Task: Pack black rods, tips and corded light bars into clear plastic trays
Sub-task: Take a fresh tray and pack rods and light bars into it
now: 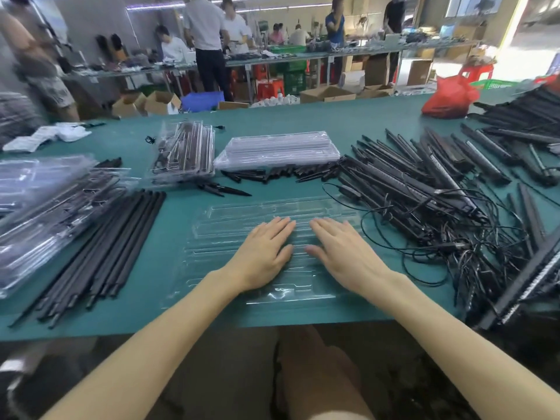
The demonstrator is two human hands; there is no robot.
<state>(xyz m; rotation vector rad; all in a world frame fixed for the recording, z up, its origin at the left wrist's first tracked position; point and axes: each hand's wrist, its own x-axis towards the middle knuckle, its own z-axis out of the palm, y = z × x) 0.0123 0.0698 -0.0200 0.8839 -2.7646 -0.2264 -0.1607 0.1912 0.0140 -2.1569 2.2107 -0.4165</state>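
both hands, left hand (263, 253) and right hand (339, 253), are lying flat with fingers straight on an empty clear tray (212, 237); packing is only starting, and next comes reaching for black rods (100, 247) left of the left hand.

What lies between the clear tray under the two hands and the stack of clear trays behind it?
A row of black tips lies there on the green mat, as the head view shows.

Left hand (263, 253) and right hand (339, 253) flat on clear tray (218, 234), green table (151, 298)
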